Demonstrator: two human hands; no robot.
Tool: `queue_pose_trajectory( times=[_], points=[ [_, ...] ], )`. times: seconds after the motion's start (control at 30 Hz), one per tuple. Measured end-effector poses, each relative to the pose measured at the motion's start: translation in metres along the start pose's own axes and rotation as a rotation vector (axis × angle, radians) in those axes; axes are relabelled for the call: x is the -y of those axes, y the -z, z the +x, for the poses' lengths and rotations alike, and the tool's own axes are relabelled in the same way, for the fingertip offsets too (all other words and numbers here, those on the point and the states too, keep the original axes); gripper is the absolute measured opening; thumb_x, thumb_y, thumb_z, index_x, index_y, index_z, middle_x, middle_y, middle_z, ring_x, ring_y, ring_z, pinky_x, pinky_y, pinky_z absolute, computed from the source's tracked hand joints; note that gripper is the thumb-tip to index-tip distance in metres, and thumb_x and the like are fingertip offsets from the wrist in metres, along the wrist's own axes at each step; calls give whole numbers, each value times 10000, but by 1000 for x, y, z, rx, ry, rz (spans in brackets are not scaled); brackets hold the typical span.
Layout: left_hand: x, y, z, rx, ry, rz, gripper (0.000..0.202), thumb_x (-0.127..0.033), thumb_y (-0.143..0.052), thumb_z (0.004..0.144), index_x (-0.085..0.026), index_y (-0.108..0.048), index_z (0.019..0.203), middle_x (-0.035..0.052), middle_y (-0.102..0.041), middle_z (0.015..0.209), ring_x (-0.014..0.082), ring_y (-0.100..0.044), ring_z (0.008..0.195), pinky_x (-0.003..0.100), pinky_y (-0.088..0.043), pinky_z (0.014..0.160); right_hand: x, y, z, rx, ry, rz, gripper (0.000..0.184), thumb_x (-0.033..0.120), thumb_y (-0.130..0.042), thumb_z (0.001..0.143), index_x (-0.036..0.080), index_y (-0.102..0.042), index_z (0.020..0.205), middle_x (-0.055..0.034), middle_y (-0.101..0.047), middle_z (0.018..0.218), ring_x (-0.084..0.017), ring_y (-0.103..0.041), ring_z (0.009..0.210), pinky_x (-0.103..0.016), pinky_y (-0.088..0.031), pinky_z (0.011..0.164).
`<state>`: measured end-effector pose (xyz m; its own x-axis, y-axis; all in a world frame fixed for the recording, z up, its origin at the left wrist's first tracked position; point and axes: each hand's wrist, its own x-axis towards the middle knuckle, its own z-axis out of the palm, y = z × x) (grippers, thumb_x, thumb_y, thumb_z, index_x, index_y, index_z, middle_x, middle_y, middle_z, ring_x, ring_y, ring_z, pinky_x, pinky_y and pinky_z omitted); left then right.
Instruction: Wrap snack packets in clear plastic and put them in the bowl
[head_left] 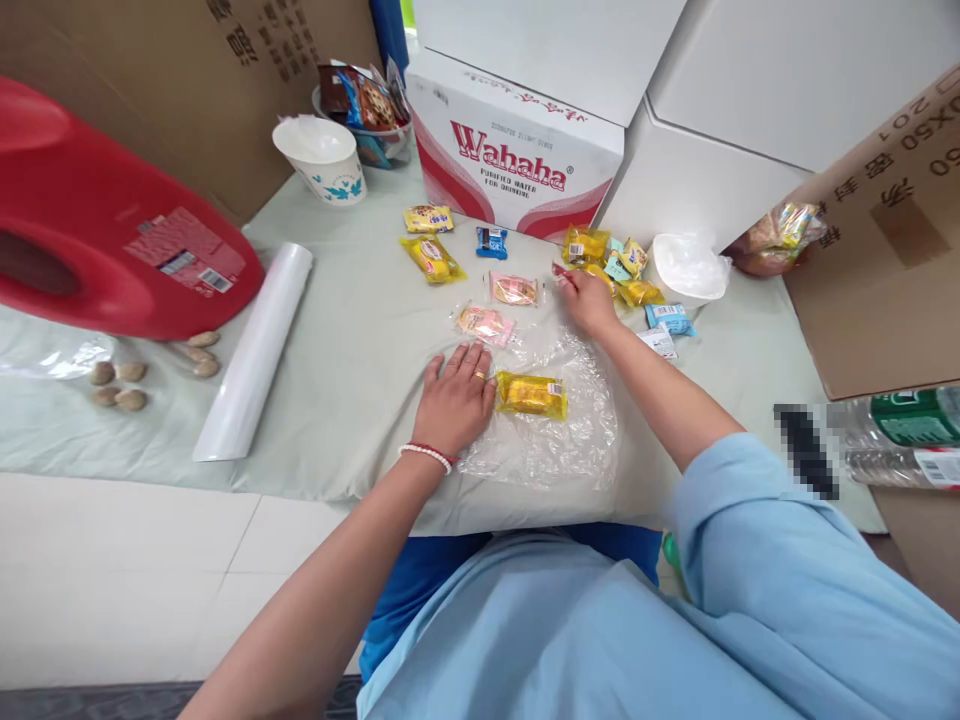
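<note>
Your left hand (454, 398) lies flat, palm down, fingers extended and gripping nothing, on the left edge of the clear plastic bag (574, 430). It is just beside the yellow packet (531, 394); this view does not show whether that packet rests on the film or inside it. Press with the whole palm so that the film does not slide on the pale green cloth (352, 330). Your right hand (589, 300) is extended to the snack pile (626, 270) beside the white bowl (686, 265), with its fingertips pinched on a small red packet (561, 272) at the pile's left edge. Grip that packet by its crimped end, not its body, to avoid crushing the contents. Lift it straight up so that neighbouring packets are not dragged. Route the hand above the pink packets (486, 324), which lie between the pile and the bag.
</note>
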<state>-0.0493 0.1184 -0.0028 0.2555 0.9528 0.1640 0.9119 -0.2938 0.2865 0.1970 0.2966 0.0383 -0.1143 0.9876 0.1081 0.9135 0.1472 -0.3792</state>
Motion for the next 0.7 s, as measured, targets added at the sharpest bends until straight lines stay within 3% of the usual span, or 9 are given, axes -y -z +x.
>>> queue_pose_trajectory(
  times=[0.1,0.2,0.27,0.37,0.5,0.57,0.63,0.7],
  points=[
    [0,-1,-1,0,-3,-13,579,-369,-274,1089,-153,-479,1585,137,-456,1670,326,-398,1561,606,-270,1266,7,21,-44,-35,67,273,435,442,-398,1086,172,-737,1122,-103,-756,1004,-277,-674,965,-408,-526,911],
    [0,-1,-1,1,-9,-11,583,-367,-266,1091,-132,-477,1581,141,-451,1672,329,-395,1562,609,-270,1262,17,41,-104,61,215,384,438,527,-442,1080,215,-731,1187,-67,-771,1049,-252,-692,980,-387,-543,897],
    [1,-2,-1,-3,-9,-7,584,-372,-263,1094,-124,-479,1576,148,-450,1672,330,-393,1562,604,-269,1262,26,46,-142,52,303,289,420,474,-449,1088,214,-697,1306,-99,-768,1180,-268,-682,1067,-420,-533,964],
    [0,-2,-1,-11,-11,-7,584,-374,-269,1092,-120,-477,1576,158,-451,1669,330,-391,1563,601,-265,1263,40,36,-179,58,343,12,433,338,-433,1090,184,-624,1446,-165,-688,1404,-316,-631,1185,-495,-492,1050],
    [0,-3,-2,-28,-15,-18,579,-365,-278,1086,-132,-479,1577,161,-463,1661,334,-406,1551,600,-264,1265,48,16,-194,291,324,-185,607,302,-584,1018,190,-465,1602,-195,-508,1610,-370,-580,1271,-558,-511,1041],
    [0,-3,-2,-35,-17,-32,575,-362,-281,1083,-139,-486,1573,159,-467,1660,335,-410,1549,597,-264,1266,45,13,-192,288,327,-156,717,307,-673,967,198,-422,1629,-203,-449,1646,-380,-552,1329,-569,-512,1066],
    [0,-3,-3,-41,-20,-45,572,-357,-288,1079,-142,-491,1569,158,-465,1661,334,-406,1552,596,-264,1268,41,16,-189,248,348,-107,691,299,-705,944,208,-481,1591,-197,-492,1605,-371,-553,1343,-557,-513,1087],
    [0,-3,-3,-50,-16,-46,569,-353,-299,1073,-147,-495,1566,159,-464,1662,333,-406,1553,594,-264,1271,39,21,-185,231,377,-60,543,305,-666,974,227,-588,1505,-172,-596,1495,-343,-594,1297,-528,-527,1080]
  ],
)
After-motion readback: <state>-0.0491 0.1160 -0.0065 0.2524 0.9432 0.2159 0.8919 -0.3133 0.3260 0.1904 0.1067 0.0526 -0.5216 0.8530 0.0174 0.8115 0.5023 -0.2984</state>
